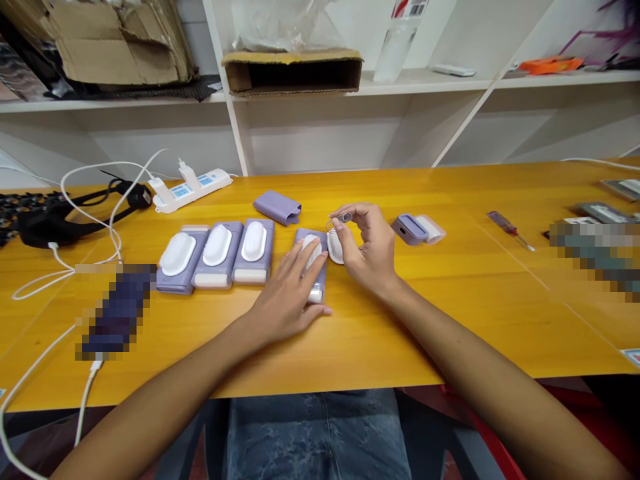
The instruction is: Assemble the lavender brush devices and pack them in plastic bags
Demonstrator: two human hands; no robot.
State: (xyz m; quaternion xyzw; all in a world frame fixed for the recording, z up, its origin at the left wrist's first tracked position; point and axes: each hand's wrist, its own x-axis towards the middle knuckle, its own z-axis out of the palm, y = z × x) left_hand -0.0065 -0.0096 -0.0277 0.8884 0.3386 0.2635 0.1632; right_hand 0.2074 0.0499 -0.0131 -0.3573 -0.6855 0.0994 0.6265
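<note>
Nearest the camera were the person's bare forearms (150, 413), reaching over a lap in jeans (315, 433) to a yellow wooden counter (450, 320).

The left hand (287, 293) lay open and palm down, fingers spread, on a lavender case (311, 235), over its white oval pad (311, 252). The right hand (367, 247) was raised just above a white oval piece (335, 248), its thumb and forefinger pinched on a small metal ring (345, 217) while the other fingers curled loosely. A fine wire coil (330, 226) showed beside the ring, though it was too small to tell whether the two were joined.

Left of the left hand, three more lavender cases (217, 255) stood side by side, touching, each topped with a white pad. A folded lavender sleeve (277, 207) lay behind them. Right of the right hand, near it, a lavender case (409, 230) lay with a white piece (431, 229) against its end.

Farther off were a white power strip (190, 190) with white cables (65, 280) and a small screwdriver (507, 225). Above stood a white shelf (415, 83) carrying a cardboard box (293, 75).
</note>
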